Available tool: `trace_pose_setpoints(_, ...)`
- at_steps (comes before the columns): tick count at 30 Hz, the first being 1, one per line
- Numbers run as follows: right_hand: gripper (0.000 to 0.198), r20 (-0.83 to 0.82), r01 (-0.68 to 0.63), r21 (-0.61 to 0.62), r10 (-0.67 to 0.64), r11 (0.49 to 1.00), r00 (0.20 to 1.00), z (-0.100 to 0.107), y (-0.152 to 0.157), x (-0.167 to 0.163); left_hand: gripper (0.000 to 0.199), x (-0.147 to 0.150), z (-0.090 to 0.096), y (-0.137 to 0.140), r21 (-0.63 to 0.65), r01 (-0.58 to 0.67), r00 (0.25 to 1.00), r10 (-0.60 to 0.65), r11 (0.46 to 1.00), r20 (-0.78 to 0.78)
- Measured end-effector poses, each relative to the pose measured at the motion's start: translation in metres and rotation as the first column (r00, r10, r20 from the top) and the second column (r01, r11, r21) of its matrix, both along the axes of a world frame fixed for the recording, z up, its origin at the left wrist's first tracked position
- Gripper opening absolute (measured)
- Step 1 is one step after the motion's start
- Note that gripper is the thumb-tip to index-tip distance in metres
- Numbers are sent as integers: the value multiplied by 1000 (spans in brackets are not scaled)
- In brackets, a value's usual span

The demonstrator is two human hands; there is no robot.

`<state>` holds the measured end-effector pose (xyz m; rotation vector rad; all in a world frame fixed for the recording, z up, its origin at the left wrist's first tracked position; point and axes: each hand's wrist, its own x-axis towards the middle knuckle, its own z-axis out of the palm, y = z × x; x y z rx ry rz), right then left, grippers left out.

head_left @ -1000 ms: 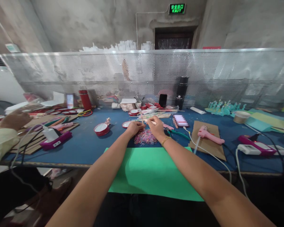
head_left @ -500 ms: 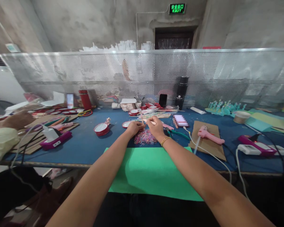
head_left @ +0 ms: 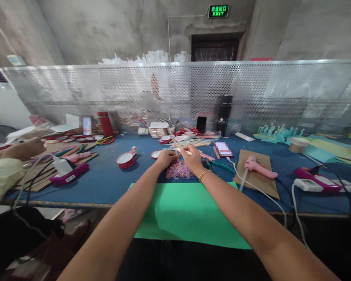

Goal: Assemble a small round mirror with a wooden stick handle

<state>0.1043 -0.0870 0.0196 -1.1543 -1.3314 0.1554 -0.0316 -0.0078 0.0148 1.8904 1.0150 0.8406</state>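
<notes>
My left hand (head_left: 167,159) is closed in a pinch just above a heap of small coloured loops (head_left: 179,170), pink, purple and white, like little rubber bands. What its fingertips hold is too small to make out. Close beside it, my right hand (head_left: 192,157) has its fingers wrapped round a thin pale stick (head_left: 188,152), whose front end points toward the left fingertips. Under my forearms lies a green sheet (head_left: 187,214) that hangs over the table's front edge.
Left of my hands stands a red round tape roll (head_left: 125,160). To the right are teal-handled pliers (head_left: 222,166), a phone (head_left: 223,149) and a pink glue gun (head_left: 260,168) on cardboard. A co-worker's hand (head_left: 25,149) is at far left. Cables and power strips (head_left: 68,174) flank both sides.
My two hands stay almost where they were, with barely any shift. The co-worker's hand at far left has moved slightly.
</notes>
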Motion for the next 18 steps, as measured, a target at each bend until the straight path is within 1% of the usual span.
trace_pose_setpoints(2,15,0,-1,-13,1,1000,1000,0,0,0,38,0,-2,2,6,-1,1000,1,1000,-2)
trace_pose_setpoints(7,15,-31,42,-41,-43,998,999,0,0,3,39,-1,-4,6,15,-2,1000,2,1000,-23)
trace_pose_setpoints(14,13,-7,-3,-38,3,999,1000,1,0,0,41,0,0,0,-18,17,999,-17,1000,29)
trace_pose_setpoints(18,12,-16,18,-57,-19,998,1000,1,0,1,41,1,2,-3,-39,2,1000,-2,999,21)
